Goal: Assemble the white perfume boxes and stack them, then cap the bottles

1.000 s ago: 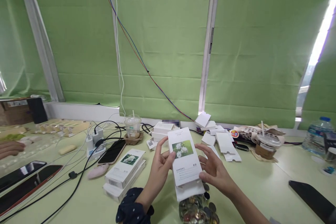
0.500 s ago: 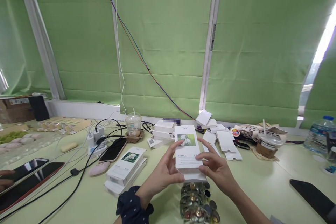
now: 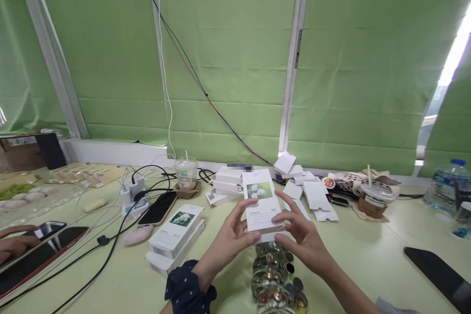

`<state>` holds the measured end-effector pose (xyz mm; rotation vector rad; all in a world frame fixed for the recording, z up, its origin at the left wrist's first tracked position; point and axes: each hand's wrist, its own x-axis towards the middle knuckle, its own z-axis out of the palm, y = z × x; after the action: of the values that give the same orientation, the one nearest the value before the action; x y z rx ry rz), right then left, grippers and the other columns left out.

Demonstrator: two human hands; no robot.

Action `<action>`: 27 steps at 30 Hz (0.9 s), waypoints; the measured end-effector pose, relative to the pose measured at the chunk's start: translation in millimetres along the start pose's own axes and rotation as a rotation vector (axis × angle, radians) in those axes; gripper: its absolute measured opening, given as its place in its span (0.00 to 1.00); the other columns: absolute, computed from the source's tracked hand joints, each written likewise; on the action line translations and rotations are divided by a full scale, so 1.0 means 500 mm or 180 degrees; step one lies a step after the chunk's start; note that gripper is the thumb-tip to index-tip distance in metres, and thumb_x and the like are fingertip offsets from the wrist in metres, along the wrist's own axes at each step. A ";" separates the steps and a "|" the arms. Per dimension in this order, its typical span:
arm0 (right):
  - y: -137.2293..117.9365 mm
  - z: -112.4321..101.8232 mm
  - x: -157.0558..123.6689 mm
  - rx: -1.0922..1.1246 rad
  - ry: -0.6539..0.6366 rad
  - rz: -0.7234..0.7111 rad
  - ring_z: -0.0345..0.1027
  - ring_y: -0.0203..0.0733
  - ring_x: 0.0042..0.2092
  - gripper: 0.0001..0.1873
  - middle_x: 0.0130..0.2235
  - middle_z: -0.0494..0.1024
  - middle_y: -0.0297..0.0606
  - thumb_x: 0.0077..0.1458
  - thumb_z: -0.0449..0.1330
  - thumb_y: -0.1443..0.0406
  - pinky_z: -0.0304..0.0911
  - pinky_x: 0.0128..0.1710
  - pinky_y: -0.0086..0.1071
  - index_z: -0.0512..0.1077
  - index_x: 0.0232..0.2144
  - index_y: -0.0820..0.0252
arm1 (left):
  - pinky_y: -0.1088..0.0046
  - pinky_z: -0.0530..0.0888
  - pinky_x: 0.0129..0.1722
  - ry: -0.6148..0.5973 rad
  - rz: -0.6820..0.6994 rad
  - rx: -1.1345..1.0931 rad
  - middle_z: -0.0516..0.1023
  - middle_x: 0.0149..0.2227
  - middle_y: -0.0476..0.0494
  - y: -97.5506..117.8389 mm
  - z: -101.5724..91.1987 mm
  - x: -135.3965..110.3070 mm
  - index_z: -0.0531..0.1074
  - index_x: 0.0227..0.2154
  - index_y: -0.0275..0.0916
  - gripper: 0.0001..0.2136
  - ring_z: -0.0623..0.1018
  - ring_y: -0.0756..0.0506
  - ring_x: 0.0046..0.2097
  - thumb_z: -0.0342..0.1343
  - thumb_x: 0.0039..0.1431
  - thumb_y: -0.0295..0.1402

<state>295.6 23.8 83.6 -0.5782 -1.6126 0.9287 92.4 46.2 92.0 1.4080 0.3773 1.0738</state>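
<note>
Fingers of both hands close on a white carton printed with a flower photograph (image 3: 260, 200), held upright above the table's near edge. The left hand (image 3: 230, 241) pinches its lower left side between thumb and fingertips, while the right hand (image 3: 301, 236) grips the lower right corner with the thumb under the bottom edge, a hold that seems meant to steady the sleeve while an inner part is seated at the bottom, where a thin white strip shows below the printed face. Directly beneath the carton lies a clear bag of small shiny bottles with gold caps (image 3: 274, 282), just under the wrists, close enough that contents and packaging can be matched without reaching. To the left, two finished-looking cartons with the same flower print (image 3: 175, 232) lie stacked flat on the pale green table (image 3: 368, 255); behind, more white boxes (image 3: 228, 182) and loose flat inserts (image 3: 312, 196) are heaped near the wall. Cables (image 3: 110, 240) trail from a power strip past a dark phone (image 3: 159, 209) and a pink oval object (image 3: 138, 235). Two iced drinks stand on the table, one behind centre (image 3: 186, 174), one at right (image 3: 372, 198), with a water bottle (image 3: 445, 189) further right. Another person's hand (image 3: 14, 245) rests on a tablet at far left. Green blinds (image 3: 228, 59) cover the windows behind.
</note>
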 end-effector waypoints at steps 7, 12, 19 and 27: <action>0.004 0.001 -0.002 -0.0218 0.0180 -0.0006 0.67 0.50 0.53 0.05 0.67 0.51 0.41 0.55 0.62 0.60 0.70 0.43 0.38 0.73 0.35 0.52 | 0.69 0.72 0.49 -0.0050 0.0018 -0.0075 0.75 0.53 0.44 -0.009 0.007 -0.003 0.64 0.53 0.50 0.25 0.76 0.44 0.52 0.63 0.53 0.26; 0.010 0.001 -0.002 -0.0209 0.0252 -0.0081 0.69 0.46 0.49 0.03 0.65 0.53 0.41 0.56 0.62 0.62 0.69 0.43 0.36 0.74 0.34 0.52 | 0.68 0.74 0.47 -0.0019 -0.0008 0.0014 0.75 0.54 0.43 -0.006 0.010 -0.002 0.65 0.52 0.49 0.23 0.76 0.43 0.51 0.62 0.55 0.27; 0.007 0.001 0.000 -0.0240 0.0283 -0.0015 0.70 0.47 0.48 0.04 0.65 0.55 0.40 0.54 0.64 0.61 0.70 0.43 0.36 0.75 0.34 0.52 | 0.62 0.73 0.51 0.0024 -0.0032 0.0019 0.69 0.60 0.41 -0.014 0.005 0.001 0.63 0.56 0.51 0.29 0.74 0.39 0.56 0.64 0.53 0.27; 0.009 0.000 -0.002 -0.0343 0.0311 -0.0026 0.70 0.47 0.49 0.04 0.65 0.55 0.41 0.54 0.64 0.61 0.69 0.42 0.35 0.75 0.34 0.53 | 0.63 0.74 0.51 0.0114 -0.0135 0.0055 0.74 0.56 0.39 -0.011 0.011 0.000 0.61 0.58 0.50 0.33 0.73 0.37 0.57 0.66 0.51 0.27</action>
<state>295.4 25.6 79.4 -0.6808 -1.5827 0.7992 98.7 43.8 88.1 1.3915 0.4414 1.0648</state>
